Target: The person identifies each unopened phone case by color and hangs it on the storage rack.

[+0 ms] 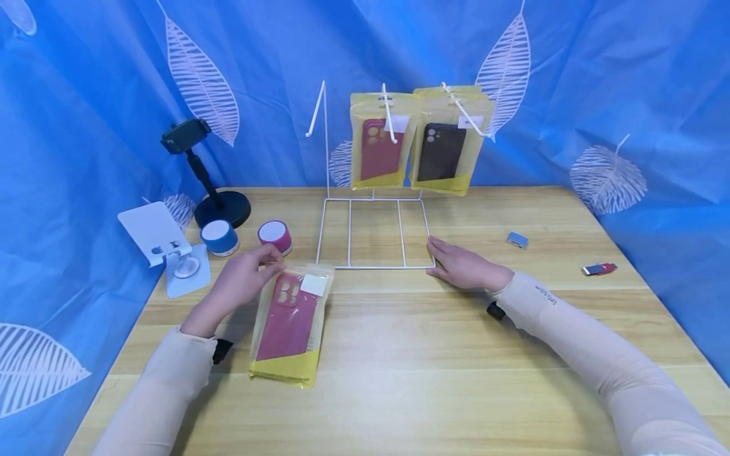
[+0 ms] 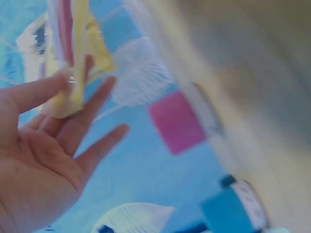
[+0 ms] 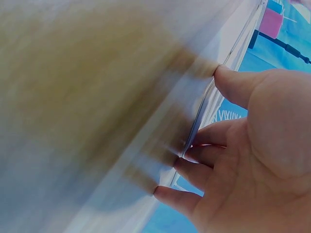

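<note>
Head view: left hand (image 1: 242,278) pinching the top edge of a clear-and-yellow plastic pouch holding a dark red phone case (image 1: 289,326), lifted at its top, lower edge down on the light wooden table (image 1: 428,354). Right hand (image 1: 464,266) resting on the front right corner of the white wire display rack (image 1: 373,233), fingers nearly straight, gripping nothing.

Left wrist view: blurred; thumb and forefinger pinching the pouch (image 2: 73,73), other fingers (image 2: 104,143) spread.

Right wrist view: blurred; fingertips (image 3: 167,193) against the rack's wire base (image 3: 204,116), hand loosely open.
</note>
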Available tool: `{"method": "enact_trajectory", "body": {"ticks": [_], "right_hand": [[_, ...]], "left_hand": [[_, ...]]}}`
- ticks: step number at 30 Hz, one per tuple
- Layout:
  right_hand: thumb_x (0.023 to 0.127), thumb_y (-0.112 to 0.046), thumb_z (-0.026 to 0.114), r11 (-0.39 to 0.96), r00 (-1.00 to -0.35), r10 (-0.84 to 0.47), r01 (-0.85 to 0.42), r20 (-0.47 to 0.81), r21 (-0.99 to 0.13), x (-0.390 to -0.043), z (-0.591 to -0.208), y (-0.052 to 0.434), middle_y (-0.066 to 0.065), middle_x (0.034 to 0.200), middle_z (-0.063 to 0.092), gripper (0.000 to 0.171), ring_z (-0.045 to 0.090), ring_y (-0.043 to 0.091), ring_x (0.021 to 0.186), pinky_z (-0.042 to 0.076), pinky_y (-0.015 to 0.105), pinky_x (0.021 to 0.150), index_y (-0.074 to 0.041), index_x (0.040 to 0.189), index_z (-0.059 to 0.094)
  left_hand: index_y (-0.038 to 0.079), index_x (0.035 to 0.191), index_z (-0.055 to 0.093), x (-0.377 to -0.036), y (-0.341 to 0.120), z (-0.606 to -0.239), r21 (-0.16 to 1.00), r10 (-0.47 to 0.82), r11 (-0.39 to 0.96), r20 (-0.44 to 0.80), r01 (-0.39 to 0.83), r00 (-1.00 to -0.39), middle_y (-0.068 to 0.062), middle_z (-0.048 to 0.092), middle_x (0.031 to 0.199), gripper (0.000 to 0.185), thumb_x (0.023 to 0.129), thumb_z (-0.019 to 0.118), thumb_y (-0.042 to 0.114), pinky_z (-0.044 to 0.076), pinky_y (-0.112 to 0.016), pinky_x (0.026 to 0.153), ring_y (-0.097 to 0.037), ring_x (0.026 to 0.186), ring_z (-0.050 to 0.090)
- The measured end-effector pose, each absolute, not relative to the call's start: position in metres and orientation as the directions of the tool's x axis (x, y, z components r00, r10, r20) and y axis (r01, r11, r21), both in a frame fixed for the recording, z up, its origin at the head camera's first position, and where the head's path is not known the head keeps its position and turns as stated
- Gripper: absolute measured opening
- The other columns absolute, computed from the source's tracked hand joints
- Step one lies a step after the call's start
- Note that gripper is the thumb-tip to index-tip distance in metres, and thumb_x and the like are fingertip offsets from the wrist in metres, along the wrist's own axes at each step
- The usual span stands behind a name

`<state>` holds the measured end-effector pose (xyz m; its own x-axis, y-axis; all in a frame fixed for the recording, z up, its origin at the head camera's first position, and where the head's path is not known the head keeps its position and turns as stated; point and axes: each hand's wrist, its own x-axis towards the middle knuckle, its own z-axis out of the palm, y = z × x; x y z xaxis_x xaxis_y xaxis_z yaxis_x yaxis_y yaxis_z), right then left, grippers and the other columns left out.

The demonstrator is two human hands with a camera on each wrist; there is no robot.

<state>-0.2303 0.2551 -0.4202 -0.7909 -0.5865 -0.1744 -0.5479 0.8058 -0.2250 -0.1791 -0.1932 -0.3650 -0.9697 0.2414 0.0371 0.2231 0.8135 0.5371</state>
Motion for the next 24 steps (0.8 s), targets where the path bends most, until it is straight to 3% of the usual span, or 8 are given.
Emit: {"method": "enact_trajectory", "body": {"ticks": [3, 6, 10, 13, 17, 24], "right_hand": [[0.105, -0.035, 0.047, 0.807, -0.791, -0.585, -0.547, -0.177, -0.222, -0.23, -0.42, 0.255, 0.026, 0.163, 0.015, 0.071, 0.021, 0.041, 0.15, 0.025, 0.055, 0.121, 0.009, 0.154, 0.019], [0.105, -0.037, 0.046, 0.811, -0.794, -0.579, -0.539, -0.185, -0.227, -0.231, -0.42, 0.255, 0.025, 0.163, 0.014, 0.071, 0.02, 0.04, 0.15, 0.025, 0.054, 0.121, 0.007, 0.154, 0.018], [0.105, -0.04, 0.045, 0.816, -0.796, -0.572, -0.528, -0.196, -0.236, -0.232, -0.422, 0.256, 0.024, 0.164, 0.013, 0.072, 0.019, 0.039, 0.151, 0.024, 0.053, 0.122, 0.006, 0.155, 0.017], [0.105, -0.039, 0.045, 0.814, -0.795, -0.575, -0.531, -0.193, -0.238, -0.231, -0.424, 0.257, 0.024, 0.164, 0.012, 0.072, 0.019, 0.039, 0.151, 0.024, 0.054, 0.122, 0.006, 0.155, 0.017], [0.105, -0.037, 0.047, 0.806, -0.793, -0.583, -0.539, -0.177, -0.244, -0.23, -0.423, 0.257, 0.026, 0.163, 0.014, 0.072, 0.02, 0.041, 0.15, 0.024, 0.055, 0.121, 0.008, 0.154, 0.018], [0.105, -0.035, 0.049, 0.805, -0.796, -0.583, -0.541, -0.161, -0.243, -0.231, -0.422, 0.256, 0.026, 0.163, 0.015, 0.071, 0.021, 0.041, 0.15, 0.024, 0.053, 0.122, 0.008, 0.154, 0.019]], "left_hand": [[0.01, 0.102, 0.065, -0.173, -0.183, -0.349, 0.659, 0.244, 0.71, 0.101, 0.249, -0.964, -0.012, 0.072, 0.104, 0.012, 0.098, 0.063, 0.022, 0.055, -0.052, 0.09, -0.036, 0.108, 0.066], [0.009, 0.1, 0.065, -0.168, -0.172, -0.336, 0.726, 0.259, 0.617, 0.176, 0.303, -0.95, -0.01, 0.07, 0.098, 0.011, 0.097, 0.065, 0.02, 0.057, -0.036, 0.081, -0.029, 0.096, 0.067], [0.007, 0.1, 0.065, -0.162, -0.155, -0.324, 0.779, 0.262, 0.534, 0.218, 0.329, -0.94, -0.008, 0.066, 0.098, 0.011, 0.097, 0.065, 0.018, 0.05, -0.022, 0.067, -0.023, 0.082, 0.061], [0.007, 0.102, 0.065, -0.162, -0.141, -0.316, 0.801, 0.262, 0.5, 0.222, 0.329, -0.939, -0.008, 0.068, 0.099, 0.013, 0.098, 0.064, 0.02, 0.049, -0.023, 0.065, -0.023, 0.079, 0.06], [0.006, 0.102, 0.065, -0.17, -0.118, -0.302, 0.797, 0.265, 0.436, 0.329, 0.417, -0.906, -0.009, 0.071, 0.092, 0.012, 0.097, 0.064, 0.017, 0.045, -0.022, 0.058, -0.019, 0.068, 0.056], [-0.007, 0.102, 0.061, -0.197, -0.071, -0.268, 0.799, 0.187, 0.115, 0.567, 0.591, -0.802, -0.013, 0.068, 0.094, 0.012, 0.094, 0.064, 0.002, 0.038, -0.02, 0.052, -0.011, 0.056, 0.043]]}}
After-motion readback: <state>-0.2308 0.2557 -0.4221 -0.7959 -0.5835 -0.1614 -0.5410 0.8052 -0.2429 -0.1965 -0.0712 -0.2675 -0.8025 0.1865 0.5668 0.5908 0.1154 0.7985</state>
